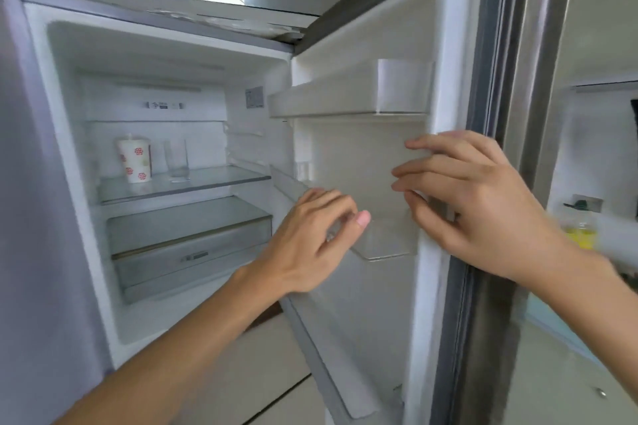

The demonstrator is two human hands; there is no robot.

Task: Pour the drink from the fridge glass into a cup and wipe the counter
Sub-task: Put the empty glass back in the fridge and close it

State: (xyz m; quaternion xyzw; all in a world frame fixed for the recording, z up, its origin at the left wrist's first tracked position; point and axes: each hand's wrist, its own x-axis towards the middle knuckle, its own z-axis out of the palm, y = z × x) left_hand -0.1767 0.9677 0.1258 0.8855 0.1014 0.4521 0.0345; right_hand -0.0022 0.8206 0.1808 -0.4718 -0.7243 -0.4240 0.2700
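Observation:
The fridge stands open. On its glass shelf point(207, 181) a clear glass point(177, 159) stands upright with a little liquid at the bottom. Left of it is a white paper cup point(135, 159) with red marks and a lid. My left hand point(310, 238) hovers in front of the door's lower bin, fingers loosely curled, holding nothing. My right hand point(476, 203) wraps its fingers around the inner edge of the fridge door point(445, 97). Both hands are well to the right of the glass.
A grey drawer point(190, 252) sits below the shelf. The door carries an upper bin point(345, 97) and a clear lower bin point(383, 245). Past the door on the right a bottle of yellow liquid point(581, 228) stands on a counter.

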